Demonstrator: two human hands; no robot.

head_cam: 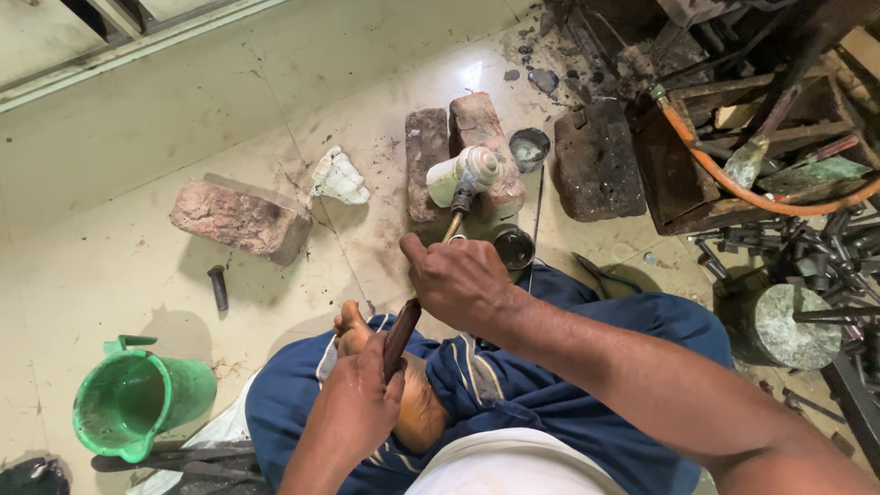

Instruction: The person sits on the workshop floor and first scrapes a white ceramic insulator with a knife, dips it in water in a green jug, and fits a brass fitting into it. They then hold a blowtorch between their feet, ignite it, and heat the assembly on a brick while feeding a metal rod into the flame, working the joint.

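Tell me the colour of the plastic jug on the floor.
Green plastic jug, clearest in the head view, lower left.

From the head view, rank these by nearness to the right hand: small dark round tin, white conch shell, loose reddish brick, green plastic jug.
1. Small dark round tin, just beside the right hand.
2. White conch shell, ahead on the bricks.
3. Loose reddish brick, off to the left.
4. Green plastic jug, far left.

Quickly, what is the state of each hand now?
Left hand: closed around the dark wooden handle of a long tool.
Right hand: closed on the same tool's shaft.
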